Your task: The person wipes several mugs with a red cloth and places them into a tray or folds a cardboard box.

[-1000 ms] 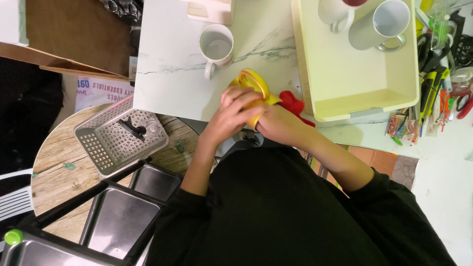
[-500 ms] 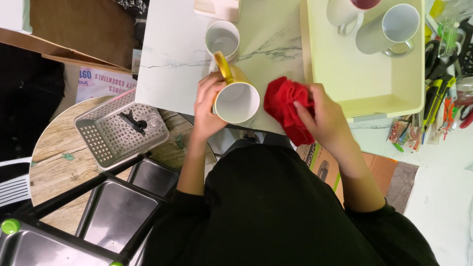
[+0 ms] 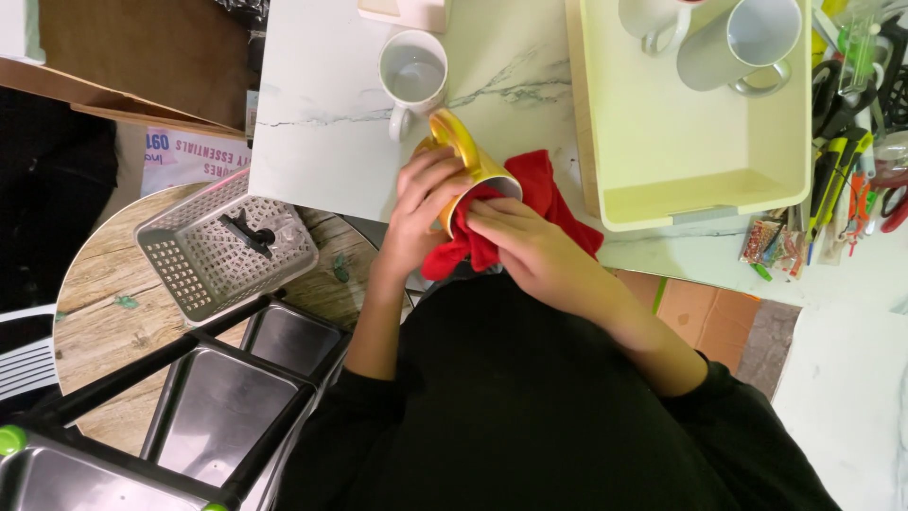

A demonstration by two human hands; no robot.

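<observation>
My left hand point(image 3: 419, 203) grips a yellow mug point(image 3: 470, 156) by its side, tipped so its mouth faces me, at the near edge of the white marble table point(image 3: 322, 114). My right hand point(image 3: 530, 248) presses a red cloth point(image 3: 539, 189) into the mug's mouth, fingers bunched on the fabric. The rest of the cloth spreads under and beside the mug. A white mug point(image 3: 412, 74) stands upright just beyond the yellow one.
A pale yellow tub point(image 3: 662, 161) at the right holds two more mugs point(image 3: 738, 43). Tools and pens point(image 3: 851, 161) lie further right. A grey perforated basket point(image 3: 222, 251) sits on a round wooden table point(image 3: 95, 312) at the left, with steel trays point(image 3: 218, 407) below.
The mug has tilted its mouth toward me and my right hand has moved left, pushing the red cloth into it. The mug sat clear of the cloth half a second ago.
</observation>
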